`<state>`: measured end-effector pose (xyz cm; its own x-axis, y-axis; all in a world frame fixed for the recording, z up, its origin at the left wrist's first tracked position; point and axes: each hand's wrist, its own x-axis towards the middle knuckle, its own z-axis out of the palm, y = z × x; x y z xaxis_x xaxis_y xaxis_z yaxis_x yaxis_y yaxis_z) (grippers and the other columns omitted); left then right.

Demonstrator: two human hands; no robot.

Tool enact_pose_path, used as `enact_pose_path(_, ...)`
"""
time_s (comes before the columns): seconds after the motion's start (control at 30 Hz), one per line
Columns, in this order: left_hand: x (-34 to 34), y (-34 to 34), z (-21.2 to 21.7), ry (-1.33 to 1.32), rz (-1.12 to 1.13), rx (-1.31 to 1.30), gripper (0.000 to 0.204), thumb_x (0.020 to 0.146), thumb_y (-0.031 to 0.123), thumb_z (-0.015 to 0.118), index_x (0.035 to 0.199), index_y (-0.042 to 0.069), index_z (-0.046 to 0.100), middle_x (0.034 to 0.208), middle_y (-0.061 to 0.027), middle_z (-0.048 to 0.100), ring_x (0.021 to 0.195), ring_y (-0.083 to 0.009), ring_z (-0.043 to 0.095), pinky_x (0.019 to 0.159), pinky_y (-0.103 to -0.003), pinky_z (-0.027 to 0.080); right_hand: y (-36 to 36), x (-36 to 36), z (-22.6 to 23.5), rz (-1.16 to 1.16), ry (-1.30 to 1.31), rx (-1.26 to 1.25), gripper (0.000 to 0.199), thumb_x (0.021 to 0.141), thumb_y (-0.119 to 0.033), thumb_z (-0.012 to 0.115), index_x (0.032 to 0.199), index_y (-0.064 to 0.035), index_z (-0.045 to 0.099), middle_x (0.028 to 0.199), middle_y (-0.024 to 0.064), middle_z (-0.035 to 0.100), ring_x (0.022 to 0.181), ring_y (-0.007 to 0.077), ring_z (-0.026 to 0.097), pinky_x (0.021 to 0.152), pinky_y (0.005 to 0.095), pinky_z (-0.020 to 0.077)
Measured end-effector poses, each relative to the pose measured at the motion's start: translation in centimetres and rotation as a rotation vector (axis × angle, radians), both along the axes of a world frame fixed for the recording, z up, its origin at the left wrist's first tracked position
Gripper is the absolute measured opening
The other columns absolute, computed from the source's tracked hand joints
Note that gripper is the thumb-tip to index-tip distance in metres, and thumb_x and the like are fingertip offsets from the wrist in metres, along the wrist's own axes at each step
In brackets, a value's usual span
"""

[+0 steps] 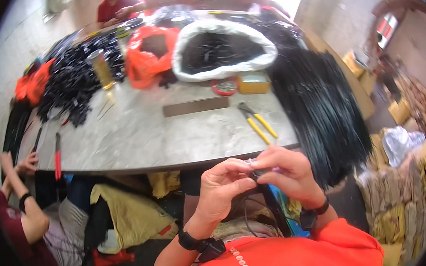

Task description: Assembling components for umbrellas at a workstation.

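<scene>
- The left hand (223,186) and the right hand (286,174) meet just below the near edge of the table (137,140), fingertips pinched together on a small dark piece (254,175) held between them.
- From that piece a black strap (277,209) runs down and slightly right toward the person's lap, so its long axis is close to upright in the picture; its lower end is hidden behind the orange sleeve (306,252).
- Both wrists wear dark bands, and a thin black cord hangs between the forearms.
- At the left edge, another person's hand (27,163) rests at the table's corner, near a red-handled tool (57,158).
- On the table near the right hand lie yellow-handled pliers (257,121), handles pointing toward the person and to the right.
- Beyond them lies a flat brown bar (196,106), lengthwise left to right.
- A thick bundle of black strips (318,107) drapes over the table's right edge.
- Farther back are a small yellow box (253,83), a white sack (223,52) of dark pieces, an orange bag (151,54) and a pile of black parts (77,77).
- At the far end sits a person in a red shirt (116,6).
</scene>
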<state>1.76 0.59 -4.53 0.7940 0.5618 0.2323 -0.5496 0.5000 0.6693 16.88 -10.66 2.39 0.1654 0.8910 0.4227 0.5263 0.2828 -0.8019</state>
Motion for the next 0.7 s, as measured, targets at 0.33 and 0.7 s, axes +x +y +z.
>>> enact_pose_path(0.33, 4.6, -1.6, -0.8, 0.056, -0.213, -0.229, 0.023, 0.086, -0.011, 0.069, 0.106, 0.000, 0.065, 0.108, -0.0072, 0.065, 0.099, -0.0139, 0.063, 0.085, -0.027, 0.055, -2.9, 1.2, -2.0, -0.321, 0.135, 0.024, 0.035, 0.081, -0.001, 0.078, 0.113, 0.0011, 0.064, 0.104, 0.0088, 0.066, 0.077, 0.0122, 0.066, 0.067, 0.0245, 0.0527)
enact_pose_path(0.7, 5.0, 0.2, -1.0, 0.098, -0.296, -0.265, 0.020, 0.086, -0.008, 0.071, 0.103, 0.001, 0.066, 0.105, -0.0058, 0.066, 0.094, -0.0118, 0.064, 0.085, -0.026, 0.054, -2.1, 1.5, -2.1, -0.267, 0.220, 0.012, 0.037, 0.074, 0.013, 0.076, 0.108, 0.0048, 0.065, 0.101, 0.0129, 0.066, 0.094, 0.0182, 0.063, 0.082, 0.0286, 0.0482)
